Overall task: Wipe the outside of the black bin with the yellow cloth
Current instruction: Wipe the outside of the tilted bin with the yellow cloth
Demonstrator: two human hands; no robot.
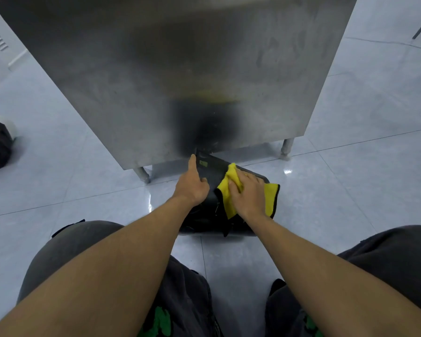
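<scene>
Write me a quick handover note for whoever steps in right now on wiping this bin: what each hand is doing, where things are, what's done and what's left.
Left hand: steadying the black bin at its left side, thumb pointing up along the edge.
Right hand: pressing the yellow cloth flat on the bin's outside.
The bin sits on the tiled floor, tipped back against the steel cabinet.
Done: cloth is on the bin, wiping under way on the near face.
Left: how much is clean cannot be told; the sides and the face toward the cabinet are out of sight, so go round them all.
</scene>
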